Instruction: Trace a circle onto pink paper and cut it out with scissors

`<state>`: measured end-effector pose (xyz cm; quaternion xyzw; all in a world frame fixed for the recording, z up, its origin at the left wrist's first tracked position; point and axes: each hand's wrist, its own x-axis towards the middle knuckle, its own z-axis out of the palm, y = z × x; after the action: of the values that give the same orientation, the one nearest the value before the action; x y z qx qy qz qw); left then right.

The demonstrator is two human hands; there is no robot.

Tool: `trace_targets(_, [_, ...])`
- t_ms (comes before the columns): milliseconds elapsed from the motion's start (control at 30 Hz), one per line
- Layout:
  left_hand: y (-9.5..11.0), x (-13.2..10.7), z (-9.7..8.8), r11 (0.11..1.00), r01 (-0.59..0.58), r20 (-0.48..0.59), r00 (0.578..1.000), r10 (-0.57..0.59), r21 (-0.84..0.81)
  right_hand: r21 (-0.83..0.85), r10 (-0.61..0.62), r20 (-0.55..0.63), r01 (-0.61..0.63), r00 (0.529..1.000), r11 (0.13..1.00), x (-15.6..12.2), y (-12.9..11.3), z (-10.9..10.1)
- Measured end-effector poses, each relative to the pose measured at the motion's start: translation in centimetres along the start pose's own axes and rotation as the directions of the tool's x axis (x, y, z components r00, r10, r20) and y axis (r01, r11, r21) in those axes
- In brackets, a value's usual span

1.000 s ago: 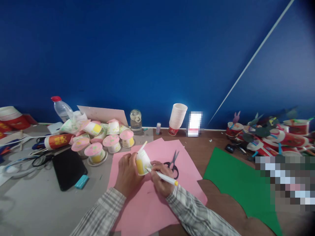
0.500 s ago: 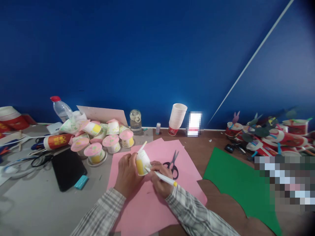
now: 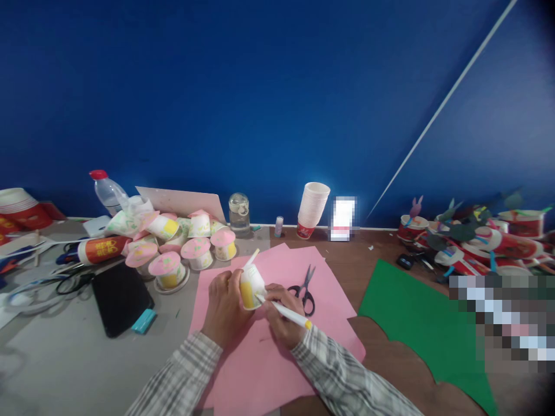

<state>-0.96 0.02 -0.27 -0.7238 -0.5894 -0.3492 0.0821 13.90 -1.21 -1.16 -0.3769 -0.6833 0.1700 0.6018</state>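
My left hand grips a small white paper cup with a yellow patch on its side, tilted above the pink paper. A pale stick-like piece juts up beside the cup's upper end; whether it is attached I cannot tell. In my right hand is a white marker with a yellow end, its tip against the cup near the yellow patch. Black-handled scissors lie on the pink paper just beyond my right hand, their handle partly hidden.
Cups with pink tops cluster at the left, near a black tablet-like slab and a turquoise block. A glass jar and a stack of paper cups stand by the blue wall. Green paper lies at right.
Almost nothing differs. Both hands keep their hold, and the marker tip stays at the cup's side; the view has shifted very slightly.
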Motion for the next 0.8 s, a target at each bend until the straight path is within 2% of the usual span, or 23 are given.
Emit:
trace_targets(133, [-0.03,0.02,-0.08,1.000,0.005,0.020,1.000,-0.005,0.011,0.002,0.012,0.006,-0.012,1.000,1.000,0.08,-0.08,-0.13])
trace_targets(333, [-0.26,0.10,-0.12,0.996,0.059,0.036,0.998,-0.056,-0.072,0.059,0.116,-0.013,-0.115,0.993,0.992,0.19,-0.26,-0.63])
trace_targets(533, [-0.49,0.00,0.03,0.990,0.067,0.042,0.997,-0.062,-0.124,0.042,0.070,0.020,-0.071,0.997,0.997,0.11,-0.32,-0.57])
trace_targets(800, [-0.50,0.07,0.14,0.993,0.069,0.047,0.997,-0.065,-0.093,0.062,0.078,0.037,-0.080,0.996,0.995,0.01,-0.25,-0.58])
